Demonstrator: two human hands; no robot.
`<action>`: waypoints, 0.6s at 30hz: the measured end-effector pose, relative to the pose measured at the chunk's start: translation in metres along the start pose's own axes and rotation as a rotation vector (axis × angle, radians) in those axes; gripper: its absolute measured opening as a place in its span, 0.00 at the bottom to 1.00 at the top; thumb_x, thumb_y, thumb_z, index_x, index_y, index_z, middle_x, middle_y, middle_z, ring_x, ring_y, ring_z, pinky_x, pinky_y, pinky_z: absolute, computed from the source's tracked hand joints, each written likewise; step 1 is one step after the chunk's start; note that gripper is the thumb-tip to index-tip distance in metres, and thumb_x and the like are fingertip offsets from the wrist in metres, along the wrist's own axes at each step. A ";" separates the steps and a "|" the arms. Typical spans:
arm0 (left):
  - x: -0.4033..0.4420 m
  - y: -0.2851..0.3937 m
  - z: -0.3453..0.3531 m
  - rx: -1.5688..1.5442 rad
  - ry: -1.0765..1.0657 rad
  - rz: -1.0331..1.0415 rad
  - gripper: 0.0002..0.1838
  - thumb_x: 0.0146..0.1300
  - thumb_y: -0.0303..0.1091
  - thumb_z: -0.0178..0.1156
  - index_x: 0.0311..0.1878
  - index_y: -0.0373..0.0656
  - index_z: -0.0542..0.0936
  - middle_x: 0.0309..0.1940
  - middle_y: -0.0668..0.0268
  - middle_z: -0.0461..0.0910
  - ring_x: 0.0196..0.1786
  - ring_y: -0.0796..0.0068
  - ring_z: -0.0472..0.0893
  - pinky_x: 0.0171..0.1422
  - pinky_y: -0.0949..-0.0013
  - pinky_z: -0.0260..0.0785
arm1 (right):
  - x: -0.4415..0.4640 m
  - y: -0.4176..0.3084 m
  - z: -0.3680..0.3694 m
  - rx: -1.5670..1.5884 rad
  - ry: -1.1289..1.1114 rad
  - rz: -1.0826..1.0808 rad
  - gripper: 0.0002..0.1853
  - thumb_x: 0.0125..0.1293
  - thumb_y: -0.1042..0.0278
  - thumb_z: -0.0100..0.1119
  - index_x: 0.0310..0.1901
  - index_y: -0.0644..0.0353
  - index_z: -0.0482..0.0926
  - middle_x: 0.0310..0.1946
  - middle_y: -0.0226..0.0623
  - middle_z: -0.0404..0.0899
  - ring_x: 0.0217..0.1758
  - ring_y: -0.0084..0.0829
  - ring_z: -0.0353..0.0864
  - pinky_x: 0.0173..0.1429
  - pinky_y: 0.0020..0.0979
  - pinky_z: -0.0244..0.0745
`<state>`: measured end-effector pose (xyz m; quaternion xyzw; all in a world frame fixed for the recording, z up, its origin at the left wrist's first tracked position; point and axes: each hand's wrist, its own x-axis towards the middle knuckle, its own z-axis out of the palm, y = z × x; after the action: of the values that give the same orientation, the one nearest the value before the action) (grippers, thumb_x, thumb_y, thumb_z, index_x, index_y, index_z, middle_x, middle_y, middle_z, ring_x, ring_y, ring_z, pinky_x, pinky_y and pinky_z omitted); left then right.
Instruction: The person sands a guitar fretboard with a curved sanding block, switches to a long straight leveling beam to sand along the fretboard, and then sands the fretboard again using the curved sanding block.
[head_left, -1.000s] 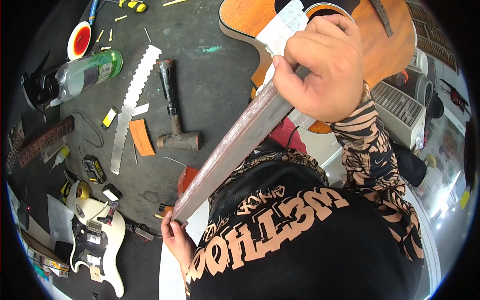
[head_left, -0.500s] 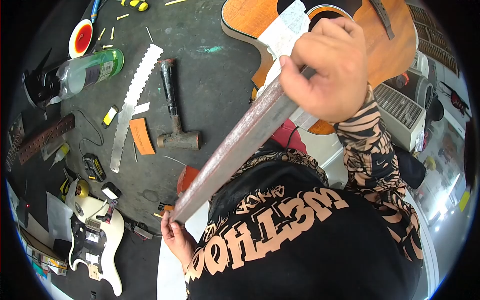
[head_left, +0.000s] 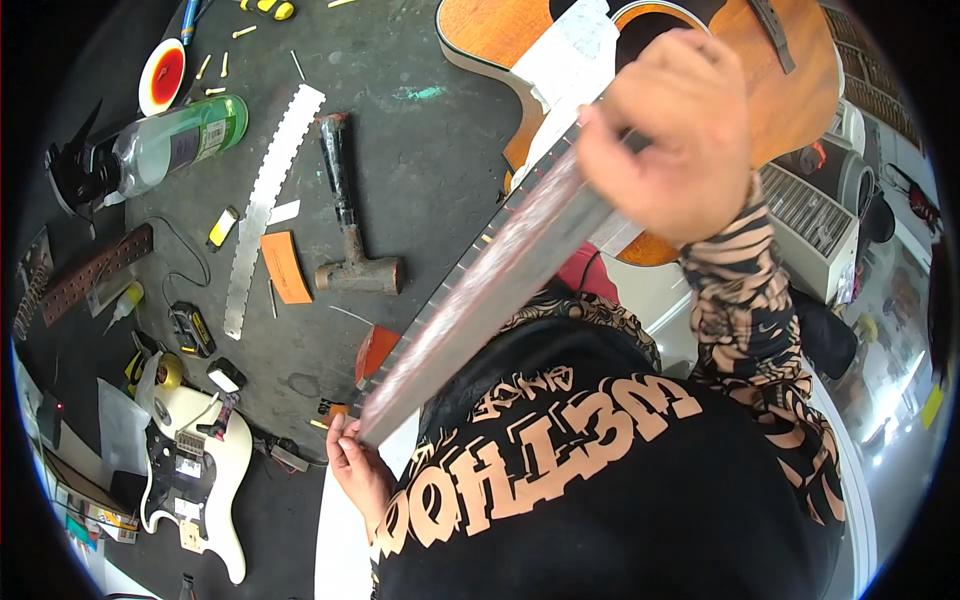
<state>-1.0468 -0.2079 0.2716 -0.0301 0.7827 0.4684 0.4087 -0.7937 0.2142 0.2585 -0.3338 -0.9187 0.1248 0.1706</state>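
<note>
A long straight sanding beam (head_left: 480,300), grey metal with a worn reddish face, runs diagonally over the guitar neck. My right hand (head_left: 670,140) is closed around its upper end, slightly blurred. My left hand (head_left: 360,475) pinches the lower end with its fingertips. Along the beam's left edge shows a strip of the fretboard (head_left: 455,270) with frets. The neck belongs to an acoustic guitar (head_left: 480,35) with an orange-brown top. White paper (head_left: 565,60) covers the top near the soundhole; the beam and right hand hide part of it.
On the dark bench lie a hammer (head_left: 355,240), a notched metal straightedge (head_left: 265,210), an orange block (head_left: 286,268) and a spray bottle (head_left: 180,145). A dish of red liquid (head_left: 165,75) stands at upper left. A white electric guitar body (head_left: 225,480) lies at lower left.
The beam has tilted and shifted slightly right with my right hand, uncovering a strip of frets on its left. My left hand stays at the lower end.
</note>
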 end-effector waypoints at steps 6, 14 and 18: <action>-0.002 0.002 0.004 -0.011 0.019 -0.032 0.28 0.78 0.45 0.59 0.71 0.35 0.69 0.52 0.62 0.80 0.55 0.73 0.80 0.65 0.64 0.72 | -0.006 -0.004 -0.001 -0.006 0.026 -0.025 0.08 0.51 0.71 0.69 0.23 0.55 0.77 0.23 0.29 0.76 0.33 0.34 0.77 0.55 0.38 0.68; -0.012 0.003 0.014 0.086 0.065 -0.071 0.28 0.76 0.44 0.63 0.71 0.36 0.70 0.43 0.68 0.81 0.42 0.81 0.78 0.49 0.75 0.72 | -0.017 -0.003 0.004 0.066 0.092 0.018 0.09 0.51 0.73 0.69 0.22 0.56 0.76 0.21 0.28 0.73 0.31 0.35 0.76 0.54 0.38 0.67; -0.019 0.004 0.018 0.174 0.053 -0.059 0.28 0.75 0.44 0.66 0.68 0.36 0.73 0.40 0.68 0.82 0.44 0.82 0.79 0.48 0.75 0.72 | -0.015 0.007 -0.006 -0.076 0.032 0.064 0.10 0.51 0.73 0.69 0.22 0.55 0.75 0.21 0.26 0.75 0.32 0.33 0.76 0.57 0.39 0.66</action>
<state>-1.0247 -0.1988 0.2832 -0.0299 0.8298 0.3851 0.4028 -0.7762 0.2100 0.2581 -0.3713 -0.9087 0.0900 0.1684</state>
